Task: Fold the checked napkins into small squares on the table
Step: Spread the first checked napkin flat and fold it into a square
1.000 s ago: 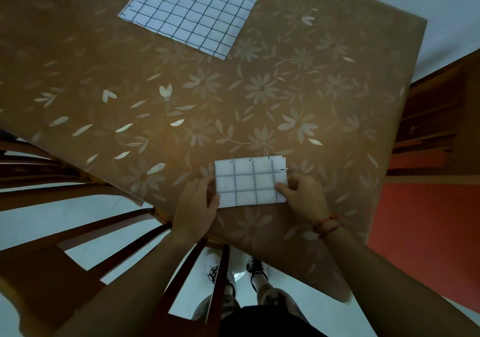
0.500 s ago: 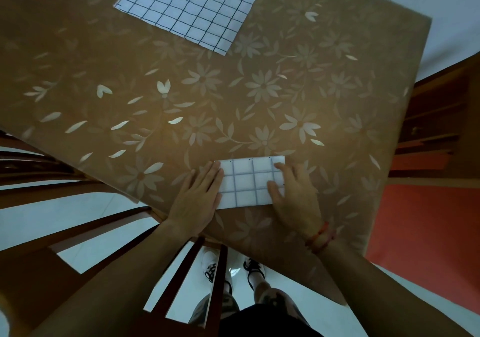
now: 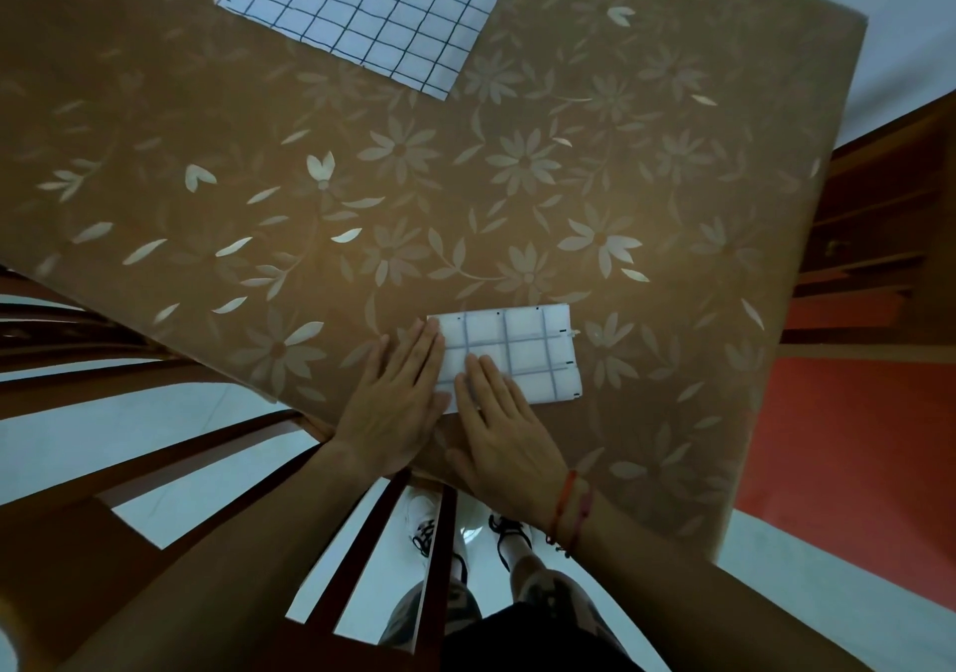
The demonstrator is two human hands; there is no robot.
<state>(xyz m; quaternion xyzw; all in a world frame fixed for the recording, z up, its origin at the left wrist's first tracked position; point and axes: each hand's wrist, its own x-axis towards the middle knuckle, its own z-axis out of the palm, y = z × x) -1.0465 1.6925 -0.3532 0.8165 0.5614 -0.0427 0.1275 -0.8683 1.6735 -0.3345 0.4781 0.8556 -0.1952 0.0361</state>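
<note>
A folded white checked napkin (image 3: 522, 348) lies as a small rectangle near the table's front edge. My left hand (image 3: 396, 402) rests flat, fingers together, with its fingertips on the napkin's left edge. My right hand (image 3: 504, 433) lies flat beside it, palm down, fingertips pressing the napkin's lower left part. Neither hand grips anything. A second checked napkin (image 3: 372, 3), unfolded and larger, lies spread out at the far side of the table, cut off by the top of the frame.
The table (image 3: 672, 179) wears a brown cloth with pale flowers. A wooden chair back (image 3: 217, 443) stands under my arms at the front left. Dark wooden furniture (image 3: 879, 216) and a red floor patch (image 3: 853, 438) lie to the right.
My right hand slid from the napkin's right edge across to its lower left, flattening on it. My left hand went from pinching the left edge to lying flat.
</note>
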